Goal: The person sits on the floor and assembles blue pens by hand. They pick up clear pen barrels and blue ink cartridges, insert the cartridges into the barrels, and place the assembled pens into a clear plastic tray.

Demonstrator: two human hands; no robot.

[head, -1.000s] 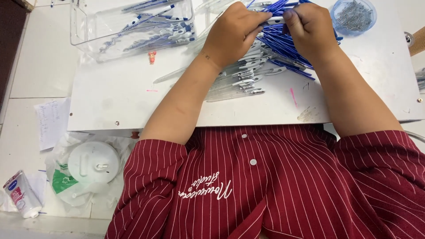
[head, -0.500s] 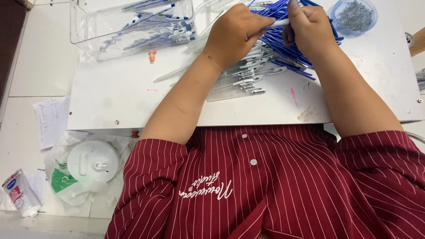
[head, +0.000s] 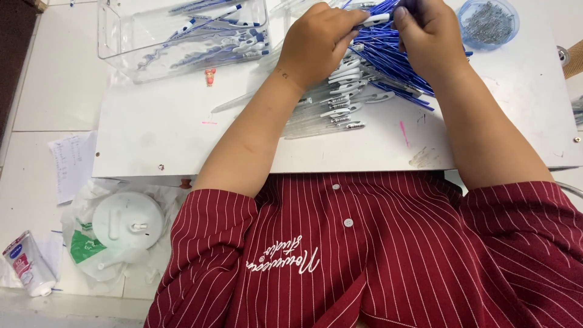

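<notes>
1. Pen parts are spread over the white board [head: 182, 140], past the red striped shirt [head: 376, 255] at the near edge; a white round lid [head: 127, 220] and a small tube [head: 27, 264] are seen lower left, off the board.
2. Clear pen barrels with white clips [head: 331, 112] are laid in a loose row just beyond the left forearm, not yet taken up.
3. Blue refills [head: 395, 67] are heaped beneath and between the hands; much of the pile appears unworked.
4. A single pen piece [head: 373, 20] is pinched by the left hand [head: 322, 39], fingers curled shut on it, wrist bent inward.
5. Its other end is met by the right hand [head: 428, 36], closed on it likewise; both hands are held together above the heap.
6. Finished pens are gathered in the clear tray [head: 115, 36] far left, judged a modest share.
7. A blue bowl of small metal bits [head: 489, 21] is set far right.
</notes>
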